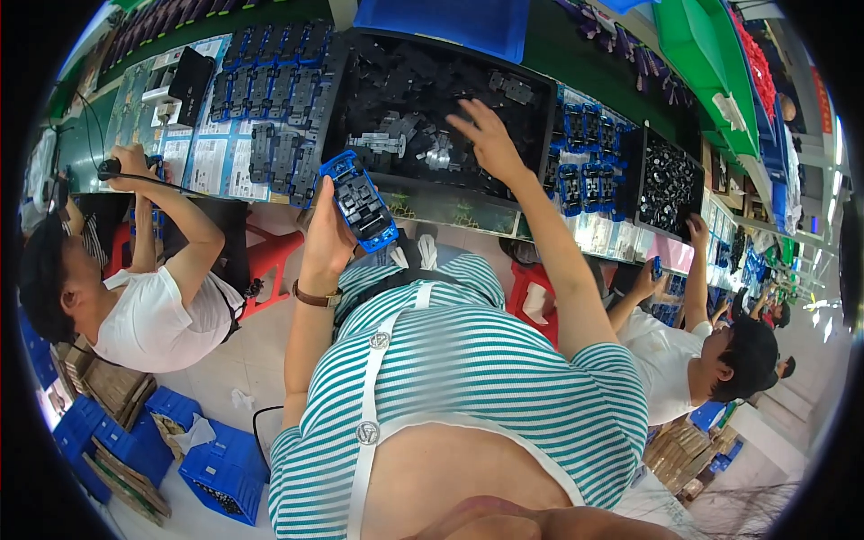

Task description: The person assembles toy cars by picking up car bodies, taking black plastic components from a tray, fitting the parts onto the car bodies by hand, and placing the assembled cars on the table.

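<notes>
My left hand [329, 229] is closed around a blue toy car body [363, 200], its black underside parts facing up. It is held in front of a large black tray [432, 186] full of loose black plastic parts [405, 76]. Over the right half of that tray my right hand [489, 139] hangs with its fingers spread and nothing in them. Several shiny grey parts [438, 151] lie among the black ones below it.
Rows of blue and black car bodies stand left [270, 85] and right [589, 148] of the tray. A second tray of small round black parts [668, 184] sits farther right. Co-workers sit on both sides. A blue bin [441, 25] and green bin [697, 63] stand behind.
</notes>
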`<state>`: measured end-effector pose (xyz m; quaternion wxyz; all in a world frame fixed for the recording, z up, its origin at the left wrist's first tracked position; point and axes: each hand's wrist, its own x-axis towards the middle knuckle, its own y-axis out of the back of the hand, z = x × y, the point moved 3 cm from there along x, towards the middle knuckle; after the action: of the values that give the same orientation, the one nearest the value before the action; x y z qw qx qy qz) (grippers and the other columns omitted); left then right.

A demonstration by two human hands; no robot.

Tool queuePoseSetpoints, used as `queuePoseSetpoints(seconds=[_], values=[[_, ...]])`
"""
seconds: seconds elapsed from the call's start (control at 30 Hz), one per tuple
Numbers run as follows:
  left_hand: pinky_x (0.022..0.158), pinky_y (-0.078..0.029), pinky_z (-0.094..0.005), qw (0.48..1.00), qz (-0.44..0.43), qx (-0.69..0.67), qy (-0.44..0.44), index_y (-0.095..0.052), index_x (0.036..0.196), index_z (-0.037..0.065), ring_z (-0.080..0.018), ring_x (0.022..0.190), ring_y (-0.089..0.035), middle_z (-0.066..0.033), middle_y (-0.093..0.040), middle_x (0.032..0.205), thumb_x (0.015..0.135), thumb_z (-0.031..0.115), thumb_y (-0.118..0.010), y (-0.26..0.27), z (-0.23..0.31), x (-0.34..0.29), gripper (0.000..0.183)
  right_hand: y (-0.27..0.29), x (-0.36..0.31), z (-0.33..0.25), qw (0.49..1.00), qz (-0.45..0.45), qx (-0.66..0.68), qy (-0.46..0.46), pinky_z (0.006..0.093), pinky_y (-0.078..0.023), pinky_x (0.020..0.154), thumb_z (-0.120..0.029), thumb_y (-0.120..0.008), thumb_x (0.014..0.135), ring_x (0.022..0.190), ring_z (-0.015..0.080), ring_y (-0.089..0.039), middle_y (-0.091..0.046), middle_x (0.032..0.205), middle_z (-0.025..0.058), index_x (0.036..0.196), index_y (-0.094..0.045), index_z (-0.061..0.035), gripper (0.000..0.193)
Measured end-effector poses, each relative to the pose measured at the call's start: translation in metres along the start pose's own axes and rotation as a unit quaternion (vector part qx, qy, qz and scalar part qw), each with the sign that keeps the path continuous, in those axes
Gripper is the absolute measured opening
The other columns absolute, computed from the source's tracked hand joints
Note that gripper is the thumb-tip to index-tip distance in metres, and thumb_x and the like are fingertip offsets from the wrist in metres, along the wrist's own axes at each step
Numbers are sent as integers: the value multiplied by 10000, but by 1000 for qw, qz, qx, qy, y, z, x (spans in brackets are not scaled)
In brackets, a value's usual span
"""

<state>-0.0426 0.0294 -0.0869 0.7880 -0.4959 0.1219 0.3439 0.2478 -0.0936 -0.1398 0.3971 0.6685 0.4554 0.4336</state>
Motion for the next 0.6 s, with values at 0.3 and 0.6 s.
queuePoseSetpoints(seconds=[0.3, 0.6], values=[[907, -517, -483, 999, -39, 8, -11, -463, 1315, 99, -325, 1052, -632, -129, -622, 1150, 1010, 511, -326, -13, -2, -3, 531, -79, -14, 1, 919, 147, -54, -361, 456, -462, 841, -580, -713, 720, 1072, 354, -524, -522, 1166, 169, 1266, -506, 14, 833], [933, -487, -508, 999, -50, 13, -14, -459, 1324, 99, -342, 1093, -607, -138, -609, 1185, 1005, 525, -315, -21, -4, -4, 551, -68, -27, 14, 897, 177, 167, -370, 426, -464, 769, -315, -728, 760, 930, 287, -605, -634, 964, 61, 942, -699, -124, 266]])
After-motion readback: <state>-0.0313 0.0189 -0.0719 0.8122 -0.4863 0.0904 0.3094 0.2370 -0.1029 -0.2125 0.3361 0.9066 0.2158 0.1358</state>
